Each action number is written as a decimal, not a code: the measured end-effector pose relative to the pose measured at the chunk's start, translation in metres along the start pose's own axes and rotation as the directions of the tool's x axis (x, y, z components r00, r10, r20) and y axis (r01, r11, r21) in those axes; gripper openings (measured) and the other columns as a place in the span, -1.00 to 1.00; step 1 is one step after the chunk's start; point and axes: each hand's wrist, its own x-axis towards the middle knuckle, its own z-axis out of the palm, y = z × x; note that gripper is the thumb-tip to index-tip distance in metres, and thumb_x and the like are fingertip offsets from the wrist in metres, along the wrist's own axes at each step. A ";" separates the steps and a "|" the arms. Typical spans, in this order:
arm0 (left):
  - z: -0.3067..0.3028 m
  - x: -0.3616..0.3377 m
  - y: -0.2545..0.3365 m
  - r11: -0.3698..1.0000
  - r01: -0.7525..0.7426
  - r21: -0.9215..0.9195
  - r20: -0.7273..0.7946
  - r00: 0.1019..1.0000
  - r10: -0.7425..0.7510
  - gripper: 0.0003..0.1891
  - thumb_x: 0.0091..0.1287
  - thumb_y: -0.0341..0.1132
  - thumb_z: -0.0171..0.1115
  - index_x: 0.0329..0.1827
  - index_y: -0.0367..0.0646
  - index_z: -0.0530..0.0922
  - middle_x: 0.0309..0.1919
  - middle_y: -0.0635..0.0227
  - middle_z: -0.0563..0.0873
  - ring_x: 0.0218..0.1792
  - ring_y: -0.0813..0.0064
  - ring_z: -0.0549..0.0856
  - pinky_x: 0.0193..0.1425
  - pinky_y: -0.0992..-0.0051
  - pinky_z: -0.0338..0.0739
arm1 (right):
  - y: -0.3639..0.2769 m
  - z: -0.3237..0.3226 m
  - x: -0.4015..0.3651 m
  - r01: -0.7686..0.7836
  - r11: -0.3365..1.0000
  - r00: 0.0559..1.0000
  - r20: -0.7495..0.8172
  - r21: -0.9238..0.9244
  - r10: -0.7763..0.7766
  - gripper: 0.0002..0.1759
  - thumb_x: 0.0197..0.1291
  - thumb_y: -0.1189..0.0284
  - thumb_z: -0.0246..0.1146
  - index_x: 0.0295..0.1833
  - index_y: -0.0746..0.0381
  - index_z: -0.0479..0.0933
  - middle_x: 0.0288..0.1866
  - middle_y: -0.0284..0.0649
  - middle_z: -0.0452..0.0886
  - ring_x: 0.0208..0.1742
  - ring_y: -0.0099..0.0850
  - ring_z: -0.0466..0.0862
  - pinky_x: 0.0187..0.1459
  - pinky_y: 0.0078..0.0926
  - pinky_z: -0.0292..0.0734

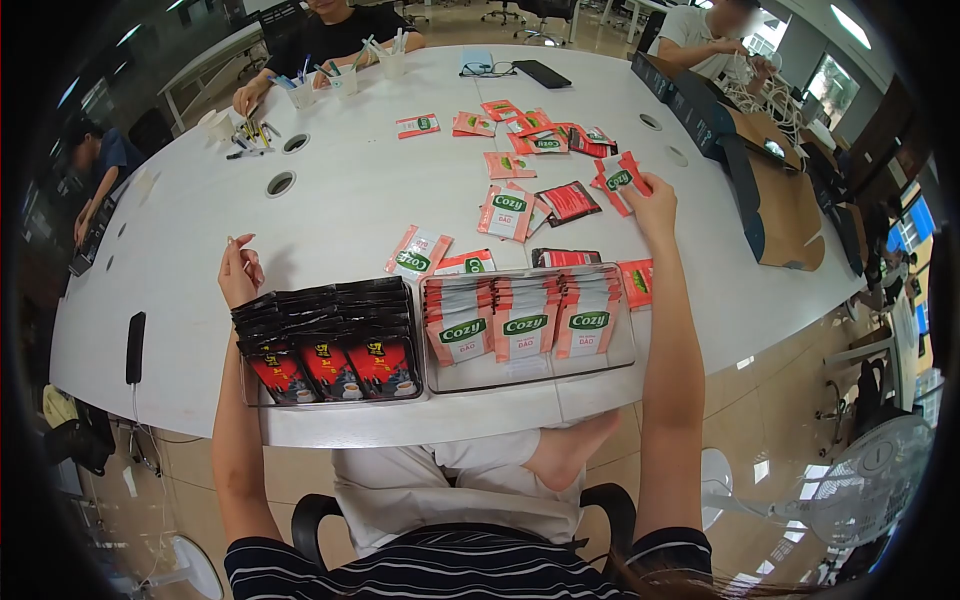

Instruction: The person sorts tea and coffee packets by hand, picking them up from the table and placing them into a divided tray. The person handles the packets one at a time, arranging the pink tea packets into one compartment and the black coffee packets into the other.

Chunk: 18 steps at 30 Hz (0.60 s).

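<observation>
My right hand point(655, 205) is out over the right side of the table, pinching a pink and red Cozy tea sachet point(619, 181). My left hand point(241, 268) is behind the left box, fingers loosely bent and apart, with nothing visible in it. In front of me a clear box point(530, 368) holds rows of upright Cozy sachets point(524, 325), with room at its right end. Beside it, another clear box point(335, 401) is packed with black and red coffee sachets point(331, 362). Loose Cozy sachets point(507, 211) lie scattered beyond the boxes, some face down.
Pen cups point(393, 65) and loose pens point(255, 138) stand far left, near a person in black. Glasses point(487, 70) and a dark phone-like case point(541, 74) lie at the back. An opened cardboard box point(775, 195) is at right, where another person handles white cables point(762, 90).
</observation>
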 end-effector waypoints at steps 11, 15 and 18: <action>0.001 0.000 0.000 1.000 -0.005 -0.001 0.002 1.000 0.005 -0.60 0.57 -0.08 -0.06 -0.01 -0.26 0.60 -0.60 0.55 0.46 -0.72 0.81 0.30 -0.67 0.70 0.12 | -0.056 -0.030 -0.011 0.434 0.778 0.901 0.241 -0.455 -0.361 -0.94 -0.03 0.56 0.36 -0.38 0.24 0.65 -0.33 -0.25 0.66 -0.16 -0.25 0.60 -0.09 -0.31 0.49; 0.001 0.000 0.000 1.000 -0.006 -0.006 0.012 1.000 0.006 -0.60 0.57 -0.08 -0.06 -0.01 -0.26 0.59 -0.61 0.55 0.46 -0.73 0.81 0.30 -0.67 0.70 0.12 | -0.052 -0.039 -0.012 0.311 0.918 0.897 0.394 -0.244 -0.199 -0.92 -0.04 0.57 0.38 -0.35 0.28 0.66 -0.28 -0.26 0.69 -0.19 -0.32 0.64 -0.10 -0.42 0.47; 0.000 0.000 -0.001 1.000 -0.002 -0.004 0.011 1.000 0.002 -0.60 0.57 -0.08 -0.06 -0.02 -0.25 0.59 -0.61 0.55 0.46 -0.73 0.81 0.30 -0.68 0.70 0.11 | -0.048 -0.046 -0.009 0.227 0.967 0.879 0.451 -0.112 -0.154 -0.87 -0.02 0.51 0.41 -0.32 0.30 0.67 -0.29 -0.28 0.69 -0.25 -0.42 0.63 -0.14 -0.51 0.44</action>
